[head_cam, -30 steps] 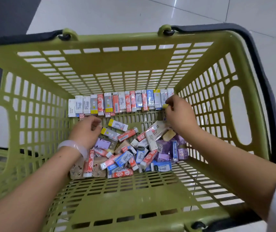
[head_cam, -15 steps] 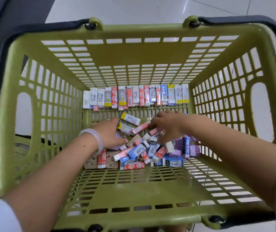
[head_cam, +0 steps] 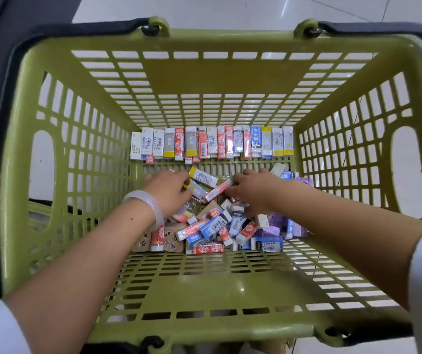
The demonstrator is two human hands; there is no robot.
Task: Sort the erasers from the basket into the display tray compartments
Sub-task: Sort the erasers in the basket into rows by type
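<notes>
We see the loose erasers (head_cam: 220,226) heaped on the floor of the green basket (head_cam: 220,42), directly under both hands. The left hand (head_cam: 166,190) curls over a yellow-ended eraser (head_cam: 196,188) — whether it grips, we cannot tell. The right hand's (head_cam: 253,190) fingertips pinch a red-and-white eraser (head_cam: 217,190).

One head cam, wide-angle, looks steeply down into the basket (head_cam: 212,85) from close above (rim fills the frame).
</notes>
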